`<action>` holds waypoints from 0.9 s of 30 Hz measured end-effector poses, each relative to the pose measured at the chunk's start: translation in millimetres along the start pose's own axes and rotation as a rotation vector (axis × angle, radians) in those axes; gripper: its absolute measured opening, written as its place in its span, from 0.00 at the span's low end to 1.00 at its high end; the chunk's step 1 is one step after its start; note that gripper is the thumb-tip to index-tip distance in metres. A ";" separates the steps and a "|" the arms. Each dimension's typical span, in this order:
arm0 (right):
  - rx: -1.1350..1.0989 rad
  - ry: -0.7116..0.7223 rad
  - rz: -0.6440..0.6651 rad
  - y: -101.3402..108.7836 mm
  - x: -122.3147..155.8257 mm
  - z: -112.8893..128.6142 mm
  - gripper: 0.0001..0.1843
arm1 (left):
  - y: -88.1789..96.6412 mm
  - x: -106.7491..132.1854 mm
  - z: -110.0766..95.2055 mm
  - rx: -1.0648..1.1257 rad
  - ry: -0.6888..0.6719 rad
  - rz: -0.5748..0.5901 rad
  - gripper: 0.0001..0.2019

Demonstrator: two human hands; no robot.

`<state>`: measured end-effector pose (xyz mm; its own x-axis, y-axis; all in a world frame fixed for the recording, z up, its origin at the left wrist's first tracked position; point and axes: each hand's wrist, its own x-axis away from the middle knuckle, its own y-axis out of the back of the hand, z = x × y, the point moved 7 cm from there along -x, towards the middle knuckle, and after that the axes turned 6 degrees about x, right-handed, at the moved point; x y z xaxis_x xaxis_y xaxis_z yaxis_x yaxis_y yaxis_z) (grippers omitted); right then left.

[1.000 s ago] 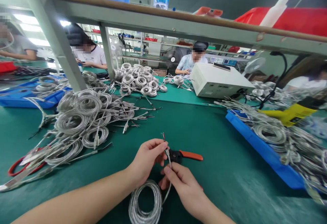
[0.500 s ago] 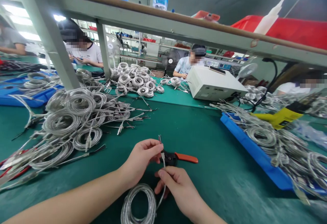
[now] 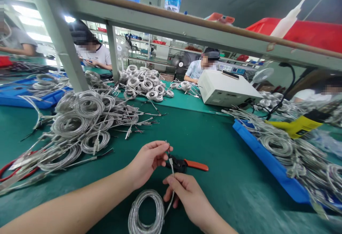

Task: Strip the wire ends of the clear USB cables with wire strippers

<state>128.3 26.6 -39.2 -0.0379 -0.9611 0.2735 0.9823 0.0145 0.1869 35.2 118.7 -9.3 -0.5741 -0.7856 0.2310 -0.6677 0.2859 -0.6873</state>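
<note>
Has the left hand [image 3: 153, 160] farther up the thin wires [image 3: 169, 152] than half a second ago, closer to their ends. Runs the pale cable [image 3: 172, 169] between both hands, just left of the orange-handled pliers [image 3: 184, 164], and leaves its coil [image 3: 146, 212] on the desk [image 3: 219, 191], nearer than the pliers. Pinches the wires between left thumb and fingertips, nearly closed; grips the cable lower down with the right hand [image 3: 188, 193], other fingers loosely curled. Looks glossy, translucent and ring-shaped at the coil, smooth green across the desk.
</note>
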 end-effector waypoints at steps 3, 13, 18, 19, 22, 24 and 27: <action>0.000 0.003 -0.005 0.5 0.5 0.1 0.28 | -0.7 0.8 -2.4 0.002 -0.016 0.014 0.10; -0.014 0.041 0.021 0.0 0.6 2.5 0.29 | -5.6 4.7 -8.5 -0.009 -0.060 0.010 0.09; -0.011 0.033 0.030 -1.3 1.1 3.5 0.30 | -3.4 5.7 -10.8 -0.024 -0.078 -0.027 0.07; -0.013 0.037 0.030 -1.1 1.4 3.8 0.30 | -3.2 5.7 -11.0 -0.030 -0.079 -0.029 0.06; -0.013 0.050 0.028 -0.1 2.2 4.4 0.30 | -4.0 6.3 -11.0 -0.030 -0.070 -0.016 0.05; -0.013 0.053 0.032 0.3 2.0 4.3 0.30 | -4.9 7.0 -11.1 -0.026 -0.066 -0.004 0.05; -0.009 0.051 0.035 0.4 1.0 3.7 0.32 | -4.3 7.0 -11.2 -0.031 -0.066 -0.003 0.05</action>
<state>127.9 26.6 -35.4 0.0060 -0.9729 0.2312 0.9844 0.0464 0.1695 28.7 118.1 3.0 -0.5403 -0.8207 0.1859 -0.6840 0.2996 -0.6652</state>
